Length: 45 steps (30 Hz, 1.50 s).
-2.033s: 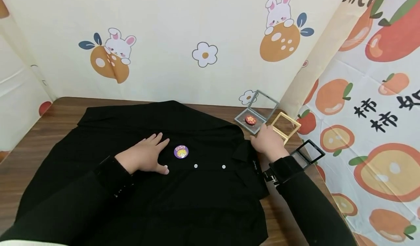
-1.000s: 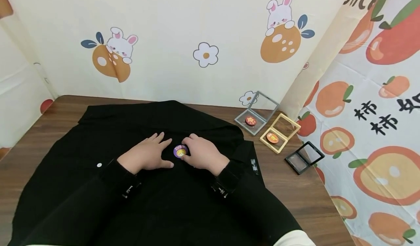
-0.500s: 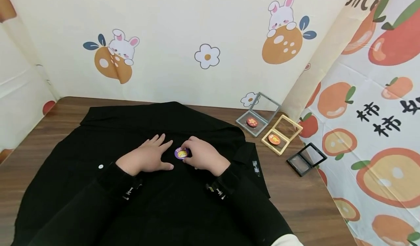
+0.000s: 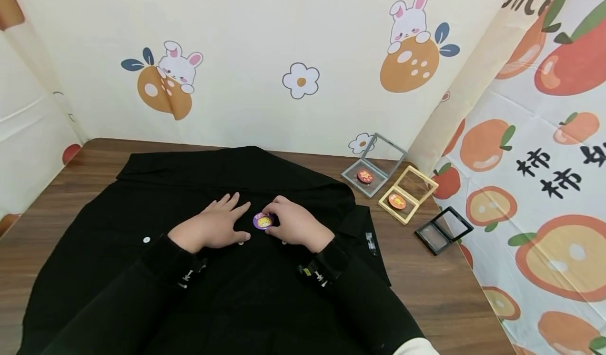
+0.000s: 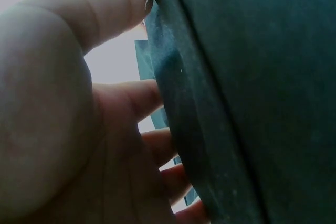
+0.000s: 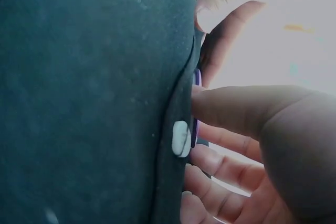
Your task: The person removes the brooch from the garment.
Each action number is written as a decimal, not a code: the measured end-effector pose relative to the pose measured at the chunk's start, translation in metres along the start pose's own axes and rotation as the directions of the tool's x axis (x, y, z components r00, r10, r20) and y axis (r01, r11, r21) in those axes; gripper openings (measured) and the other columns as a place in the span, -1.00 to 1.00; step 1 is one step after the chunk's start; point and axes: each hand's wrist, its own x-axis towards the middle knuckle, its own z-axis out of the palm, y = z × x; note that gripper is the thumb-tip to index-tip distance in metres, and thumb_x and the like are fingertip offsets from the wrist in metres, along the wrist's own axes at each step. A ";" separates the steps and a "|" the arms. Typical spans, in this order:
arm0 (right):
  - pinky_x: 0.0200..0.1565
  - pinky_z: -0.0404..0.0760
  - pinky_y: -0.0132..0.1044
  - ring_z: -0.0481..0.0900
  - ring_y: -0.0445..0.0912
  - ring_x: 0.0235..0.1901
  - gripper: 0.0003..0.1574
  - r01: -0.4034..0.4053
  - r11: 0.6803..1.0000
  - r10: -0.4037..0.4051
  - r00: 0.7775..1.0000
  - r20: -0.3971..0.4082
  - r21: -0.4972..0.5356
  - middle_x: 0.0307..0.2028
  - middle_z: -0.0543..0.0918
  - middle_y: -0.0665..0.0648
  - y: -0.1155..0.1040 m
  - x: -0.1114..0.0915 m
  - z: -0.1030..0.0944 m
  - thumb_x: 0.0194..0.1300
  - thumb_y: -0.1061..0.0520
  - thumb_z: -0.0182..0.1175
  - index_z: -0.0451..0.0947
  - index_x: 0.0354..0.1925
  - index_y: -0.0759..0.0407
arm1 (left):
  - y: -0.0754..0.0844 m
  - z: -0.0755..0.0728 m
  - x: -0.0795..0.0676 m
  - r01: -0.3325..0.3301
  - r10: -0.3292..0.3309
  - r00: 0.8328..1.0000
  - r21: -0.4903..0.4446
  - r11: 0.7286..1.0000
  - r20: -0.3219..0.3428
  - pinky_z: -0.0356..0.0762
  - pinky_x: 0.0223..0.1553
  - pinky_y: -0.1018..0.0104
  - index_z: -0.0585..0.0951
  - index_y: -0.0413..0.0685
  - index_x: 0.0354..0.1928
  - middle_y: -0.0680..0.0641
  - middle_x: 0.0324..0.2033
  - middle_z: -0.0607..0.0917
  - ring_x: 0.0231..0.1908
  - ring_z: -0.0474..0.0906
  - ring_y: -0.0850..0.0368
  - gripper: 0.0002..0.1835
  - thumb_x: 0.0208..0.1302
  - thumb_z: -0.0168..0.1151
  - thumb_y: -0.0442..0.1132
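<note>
The grip of the right hand [image 4: 300,223], thumb and forefinger drawn close, pinches the round purple badge [image 4: 261,221] on the black cloth garment [image 4: 255,297], inward of the far edge of the brown wooden worktop [image 4: 440,292], while the left hand [image 4: 213,226], spread and holding nothing, presumably steadies the fabric.

The person wears long sleeves, a left sleeve [image 4: 123,292] and a right sleeve [image 4: 369,300], both deep black and plain, loose over the forearm and so close in colour to the dark cloth below that parts of their outline are lost. Each ends at the wrist in a black cuff, with small, pale metallic fittings, one set on the left wrist [image 4: 187,277] and one on the right [image 4: 320,277], the latter with a yellow spot [image 4: 306,272] beside it. White fabric [image 4: 416,346] shows at the near end of the right sleeve.
</note>
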 end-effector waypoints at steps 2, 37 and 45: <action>-0.01 0.56 -0.36 0.53 -0.27 -0.18 -0.53 -0.001 1.000 0.001 1.000 0.006 -0.012 -0.01 0.52 -0.05 -0.002 0.000 -0.001 0.37 -0.04 0.41 0.64 0.19 0.01 | 0.000 0.000 0.000 -0.001 0.001 1.000 0.005 1.000 0.001 -0.18 0.46 -0.38 0.15 -0.12 0.62 -0.41 0.58 -0.06 0.55 -0.21 -0.43 -0.11 0.47 0.18 0.21; 0.01 0.58 -0.30 0.60 -0.21 -0.15 -0.67 0.100 0.984 -0.082 0.989 0.120 -0.148 -0.03 0.67 -0.01 -0.001 0.010 -0.029 0.60 0.03 0.11 0.70 0.15 0.07 | -0.001 -0.004 -0.002 0.001 -0.001 1.000 -0.004 1.000 -0.015 -0.11 0.47 -0.34 0.22 -0.12 0.59 -0.39 0.58 0.00 0.55 -0.15 -0.40 -0.15 0.46 0.22 0.18; -0.11 0.56 -0.27 0.56 -0.20 -0.31 -0.72 0.021 0.997 -0.013 0.993 0.116 -0.073 -0.22 0.66 -0.10 0.006 0.017 -0.031 0.61 0.01 0.09 0.73 -0.05 0.02 | -0.003 -0.004 -0.001 -0.016 0.016 1.000 -0.010 1.000 -0.023 -0.09 0.47 -0.34 0.25 -0.15 0.58 -0.39 0.57 0.03 0.54 -0.12 -0.41 -0.15 0.45 0.23 0.17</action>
